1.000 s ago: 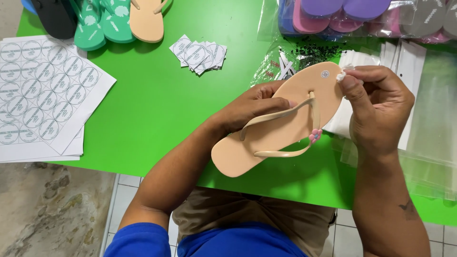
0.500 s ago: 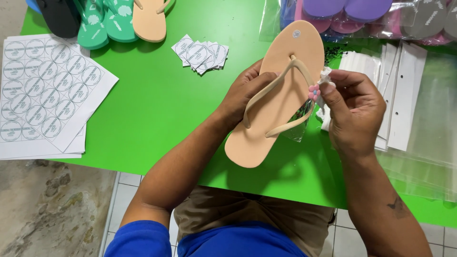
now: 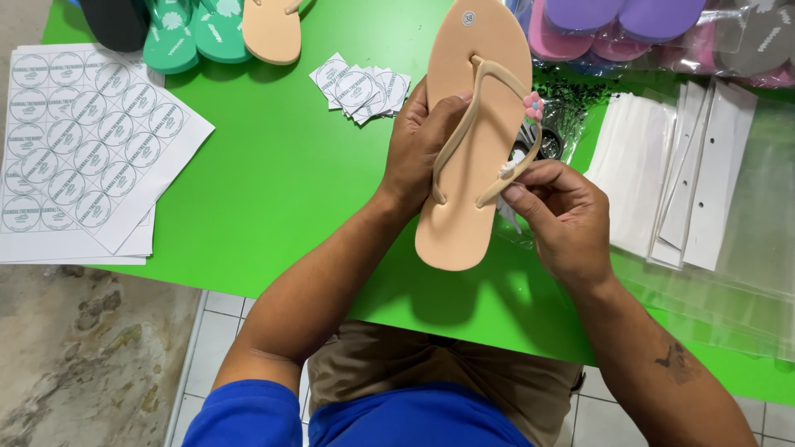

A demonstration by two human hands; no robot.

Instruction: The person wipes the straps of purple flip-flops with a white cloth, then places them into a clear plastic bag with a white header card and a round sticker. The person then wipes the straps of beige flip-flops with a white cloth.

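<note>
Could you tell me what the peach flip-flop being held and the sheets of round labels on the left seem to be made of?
The peach flip-flop looks like matte foam rubber: thick, uniform sole, no shine. Its strap seems a smoother, flexible plastic or rubber. The label sheets look like white paper with pre-cut round stickers, lying flat in a thin stack.

The flip-flop (image 3: pixel 472 141) is peach with a pink flower (image 3: pixel 533 105). The table (image 3: pixel 281 182) is bright green. The sticker sheets (image 3: pixel 79 149) are white with round rings.
</note>
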